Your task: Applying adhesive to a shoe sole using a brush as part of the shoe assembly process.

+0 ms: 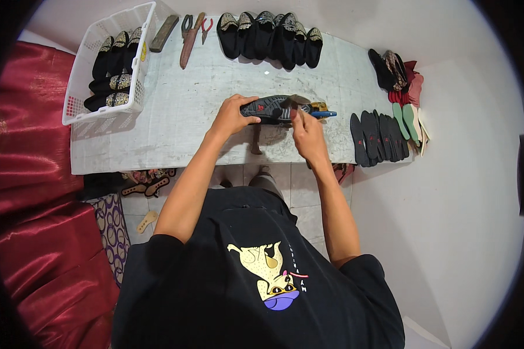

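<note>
A black shoe (266,109) lies sole up over the middle of the table. My left hand (234,114) is closed around its left end, thumb on the near side and fingers on the far side. My right hand (308,135) is closed on a hammer (297,100), its grey metal head over the right part of the sole. Whether the head touches the sole I cannot tell. Just right of the shoe are a blue rod-shaped piece (325,114) and a yellowish thing (318,107), partly hidden. Below the shoe a brown narrow piece (255,141) shows.
A white basket (71,110) with patterned black shoes stands left. Behind lie a dark block (164,33), a brown-sheathed tool (192,42), red-handled pliers (206,30) and a shoe row (268,38). Black soles (378,138), green insoles (403,121) and more shoes (388,70) are right.
</note>
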`<action>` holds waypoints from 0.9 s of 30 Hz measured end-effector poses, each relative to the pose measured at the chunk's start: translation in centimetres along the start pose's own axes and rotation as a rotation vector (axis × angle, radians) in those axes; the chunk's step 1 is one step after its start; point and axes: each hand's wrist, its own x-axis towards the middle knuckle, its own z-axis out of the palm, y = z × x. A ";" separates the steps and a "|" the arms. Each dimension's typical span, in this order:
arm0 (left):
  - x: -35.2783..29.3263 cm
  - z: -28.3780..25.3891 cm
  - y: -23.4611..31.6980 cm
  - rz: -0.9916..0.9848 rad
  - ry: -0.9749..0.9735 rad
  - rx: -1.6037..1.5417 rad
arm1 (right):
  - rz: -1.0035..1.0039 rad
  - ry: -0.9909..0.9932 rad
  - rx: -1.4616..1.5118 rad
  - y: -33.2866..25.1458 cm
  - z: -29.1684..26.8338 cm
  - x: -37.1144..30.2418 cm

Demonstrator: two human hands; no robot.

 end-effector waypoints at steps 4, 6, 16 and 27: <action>0.6 0.3 -0.7 0.032 -0.013 0.032 | 0.139 -0.090 0.036 2.9 1.5 -0.1; 0.7 0.3 -0.5 0.017 -0.057 0.022 | 0.186 -0.131 -0.054 1.6 0.4 0.6; 2.7 1.9 -0.6 0.146 0.010 0.061 | 0.013 0.024 0.033 4.0 2.6 1.2; 3.0 1.4 -0.1 0.063 -0.057 0.103 | -0.015 0.028 0.014 3.2 2.4 2.2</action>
